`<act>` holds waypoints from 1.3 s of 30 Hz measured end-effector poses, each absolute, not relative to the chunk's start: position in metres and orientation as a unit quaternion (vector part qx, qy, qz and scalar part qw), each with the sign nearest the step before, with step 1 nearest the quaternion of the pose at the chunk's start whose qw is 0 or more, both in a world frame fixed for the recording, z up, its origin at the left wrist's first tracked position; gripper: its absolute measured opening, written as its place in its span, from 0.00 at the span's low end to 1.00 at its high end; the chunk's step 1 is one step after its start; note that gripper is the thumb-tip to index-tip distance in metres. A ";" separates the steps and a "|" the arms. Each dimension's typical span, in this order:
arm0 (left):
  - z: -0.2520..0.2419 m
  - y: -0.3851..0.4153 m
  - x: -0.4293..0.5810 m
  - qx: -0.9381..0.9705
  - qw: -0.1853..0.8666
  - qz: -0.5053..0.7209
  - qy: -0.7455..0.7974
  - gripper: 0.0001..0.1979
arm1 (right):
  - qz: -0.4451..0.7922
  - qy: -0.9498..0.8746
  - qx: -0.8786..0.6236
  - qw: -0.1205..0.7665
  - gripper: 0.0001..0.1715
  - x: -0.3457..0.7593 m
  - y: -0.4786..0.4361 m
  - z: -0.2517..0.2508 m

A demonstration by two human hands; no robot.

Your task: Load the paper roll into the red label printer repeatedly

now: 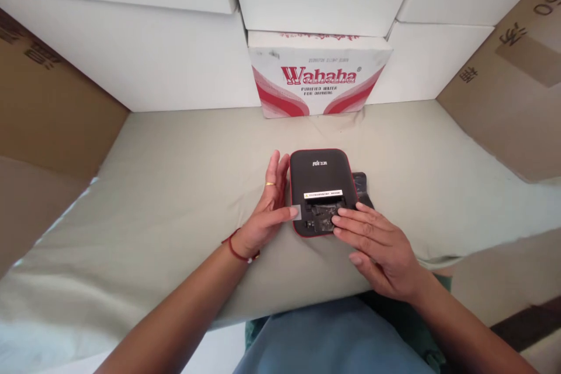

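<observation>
A black, rounded box-shaped device (319,172) with red trim lies on the cloth-covered surface. A white warning label (323,194) crosses it above a recessed slot. Crinkled, shiny black film (324,217) covers part of the recess. My left hand (267,210) steadies the device from the left, fingers along its side and thumb on a small greyish square patch (298,212) at the edge. My right hand (381,245) is open, its outstretched fingertips resting on the film and the device's lower right corner. A dark flat piece (360,184) sticks out from behind the device's right side.
A white and red Wahaba-style water carton (322,85), printed "Wahaha", stands behind the device. White boxes (184,58) form a wall at the back. Brown cardboard cartons flank the left (48,93) and right (512,76). Pale cloth (184,158) covers the surface to its front edge.
</observation>
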State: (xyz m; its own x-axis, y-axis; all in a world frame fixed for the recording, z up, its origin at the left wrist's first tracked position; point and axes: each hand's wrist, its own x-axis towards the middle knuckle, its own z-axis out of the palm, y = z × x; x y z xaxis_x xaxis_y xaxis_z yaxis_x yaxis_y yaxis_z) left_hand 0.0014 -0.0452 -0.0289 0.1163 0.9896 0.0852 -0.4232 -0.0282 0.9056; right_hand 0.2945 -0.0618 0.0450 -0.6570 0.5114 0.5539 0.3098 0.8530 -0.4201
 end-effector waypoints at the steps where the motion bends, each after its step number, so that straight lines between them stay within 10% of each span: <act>1: -0.029 -0.044 0.001 0.426 0.614 0.578 0.329 0.68 | 0.145 -0.898 -0.230 0.345 0.25 0.296 -0.064 0.044; 17: -0.051 -0.044 0.008 0.464 0.597 0.575 0.311 0.59 | 0.244 -0.847 -0.351 0.315 0.16 0.283 -0.013 0.087; 24: -0.049 -0.041 0.009 0.459 0.605 0.579 0.295 0.54 | 0.071 -0.873 -0.464 -0.132 0.19 0.211 0.034 0.116; 28: -0.047 -0.039 0.010 0.460 0.606 0.575 0.301 0.55 | 0.017 -0.861 -0.452 -0.232 0.20 0.184 0.037 0.126; 39: -0.045 -0.040 0.010 0.434 0.621 0.578 0.303 0.55 | 0.210 -0.873 -0.437 -0.044 0.19 0.239 0.022 0.153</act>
State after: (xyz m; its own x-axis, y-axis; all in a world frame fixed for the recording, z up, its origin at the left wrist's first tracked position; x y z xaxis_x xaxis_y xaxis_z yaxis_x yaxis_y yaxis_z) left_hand 0.0097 -0.0400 -0.0445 0.1473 0.9811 0.1257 -0.4551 -0.0456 0.8893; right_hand 0.2392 0.0219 0.1527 -0.6145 0.7446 -0.2607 0.7817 0.5299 -0.3290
